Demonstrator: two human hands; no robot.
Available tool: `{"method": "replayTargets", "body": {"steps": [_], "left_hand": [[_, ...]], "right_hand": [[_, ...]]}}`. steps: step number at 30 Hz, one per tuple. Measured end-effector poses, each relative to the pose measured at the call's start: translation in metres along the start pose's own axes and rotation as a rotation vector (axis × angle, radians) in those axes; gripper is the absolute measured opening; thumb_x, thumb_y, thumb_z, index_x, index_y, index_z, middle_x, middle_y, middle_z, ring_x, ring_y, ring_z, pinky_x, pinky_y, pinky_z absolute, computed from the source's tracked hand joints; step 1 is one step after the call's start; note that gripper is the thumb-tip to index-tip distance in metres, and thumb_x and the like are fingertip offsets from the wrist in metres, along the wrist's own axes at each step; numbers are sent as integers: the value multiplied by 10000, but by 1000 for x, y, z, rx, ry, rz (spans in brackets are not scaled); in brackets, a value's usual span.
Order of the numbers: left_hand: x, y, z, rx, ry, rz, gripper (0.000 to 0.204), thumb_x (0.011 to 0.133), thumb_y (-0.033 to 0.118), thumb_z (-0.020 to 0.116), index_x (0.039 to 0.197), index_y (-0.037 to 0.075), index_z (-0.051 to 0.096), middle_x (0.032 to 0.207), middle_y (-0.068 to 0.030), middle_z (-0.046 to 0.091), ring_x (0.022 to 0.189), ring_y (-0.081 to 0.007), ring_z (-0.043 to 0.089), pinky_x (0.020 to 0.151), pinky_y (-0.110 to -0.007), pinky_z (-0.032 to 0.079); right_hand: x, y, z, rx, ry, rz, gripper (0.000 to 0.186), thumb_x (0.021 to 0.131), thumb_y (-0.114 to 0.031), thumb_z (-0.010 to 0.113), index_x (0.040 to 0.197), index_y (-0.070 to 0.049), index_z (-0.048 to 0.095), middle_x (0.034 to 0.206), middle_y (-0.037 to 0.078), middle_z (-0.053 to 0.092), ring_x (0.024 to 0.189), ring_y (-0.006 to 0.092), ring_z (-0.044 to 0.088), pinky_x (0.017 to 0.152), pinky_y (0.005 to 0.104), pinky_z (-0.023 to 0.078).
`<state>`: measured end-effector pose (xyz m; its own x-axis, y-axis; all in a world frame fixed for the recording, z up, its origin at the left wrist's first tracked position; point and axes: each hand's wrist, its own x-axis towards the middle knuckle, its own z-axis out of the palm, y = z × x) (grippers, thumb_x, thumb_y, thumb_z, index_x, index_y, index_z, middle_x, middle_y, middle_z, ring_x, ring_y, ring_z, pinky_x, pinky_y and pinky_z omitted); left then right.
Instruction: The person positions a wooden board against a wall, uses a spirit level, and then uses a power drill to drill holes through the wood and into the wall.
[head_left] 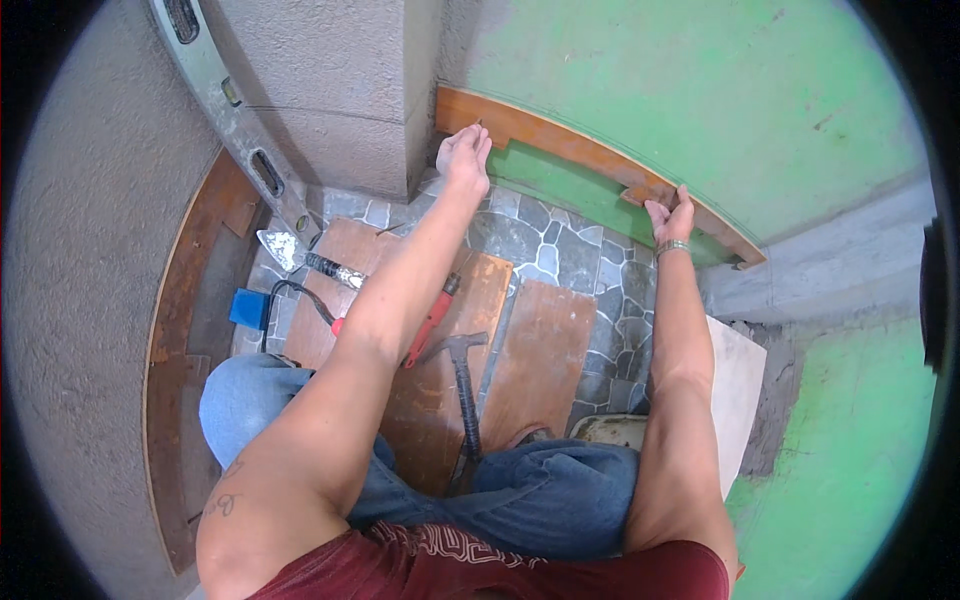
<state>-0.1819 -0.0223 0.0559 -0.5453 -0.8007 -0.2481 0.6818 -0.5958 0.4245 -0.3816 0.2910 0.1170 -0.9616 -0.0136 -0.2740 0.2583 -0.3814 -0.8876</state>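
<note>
A long, reddish-brown wooden board [570,143] runs low along the green wall, with smaller wood pieces along its lower edge. Near its left end my left hand [464,160] is closed in a pinch; a thin, dark, nail-like piece [479,123] shows at the fingertips, too small to name surely. Farther right, my right hand [672,216] grips the board's lower part from below, thumb and fingers against it beside a small wood block [640,194]. On the floor between my arms lies a claw hammer [465,385], its black handle toward my knees.
Flat wooden panels [540,350] lie on the stone-patterned floor [505,238]. A trowel [285,250], a red-handled tool [430,330] and a blue block [249,308] are around my left arm. A long level [235,100] leans in the left corner, near another wooden board [178,290].
</note>
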Motion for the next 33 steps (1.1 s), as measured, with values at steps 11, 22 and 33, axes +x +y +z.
{"method": "replayTargets", "body": {"steps": [11,22,33], "left_hand": [[-9,4,34,365,82,28,221,911,51,671,1089,-45,583,1026,-139,676,892,-223,691,806,-329,582],[10,2,-6,491,-154,108,257,929,100,680,1140,-18,590,1044,-112,661,936,-193,671,916,-320,539],[5,5,-12,697,-113,-12,235,947,251,674,1052,51,608,1042,-103,660,802,-168,634,687,-299,514]], "right_hand": [[14,-8,1,-42,14,-29,739,882,-364,737,1371,61,382,1140,301,547,866,410,664,784,519,619],[19,-4,-6,-44,19,-50,685,872,-355,755,1276,111,457,1023,287,575,849,377,650,793,490,626],[10,-9,-1,-118,50,-16,597,878,-360,748,1227,73,530,1026,226,602,867,313,647,773,475,627]]}}
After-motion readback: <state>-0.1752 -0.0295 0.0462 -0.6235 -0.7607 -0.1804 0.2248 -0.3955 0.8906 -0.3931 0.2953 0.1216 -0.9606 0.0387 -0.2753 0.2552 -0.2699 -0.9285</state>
